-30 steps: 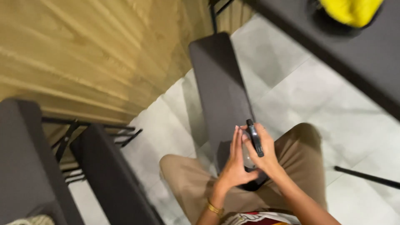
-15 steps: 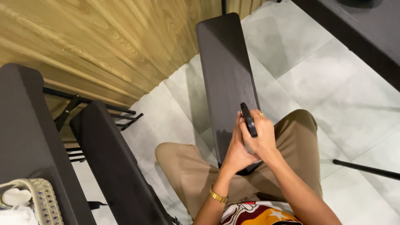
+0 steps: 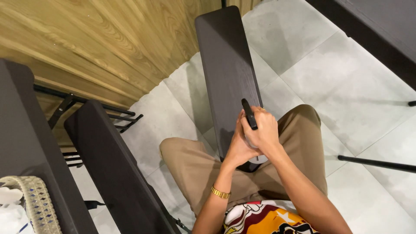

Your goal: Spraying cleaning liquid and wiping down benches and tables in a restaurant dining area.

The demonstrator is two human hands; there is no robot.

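A slim black device [image 3: 248, 114] is being gripped upright by the right hand [image 3: 263, 132] and steadied by the left hand [image 3: 239, 145], above a dark bench [image 3: 223, 65], its handling evidently unfinished.

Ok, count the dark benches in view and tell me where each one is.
2. One dark bench runs up the middle, between the person's knees, under both hands. The other bench lies left, beside the dark table. More may be hidden outside the frame.
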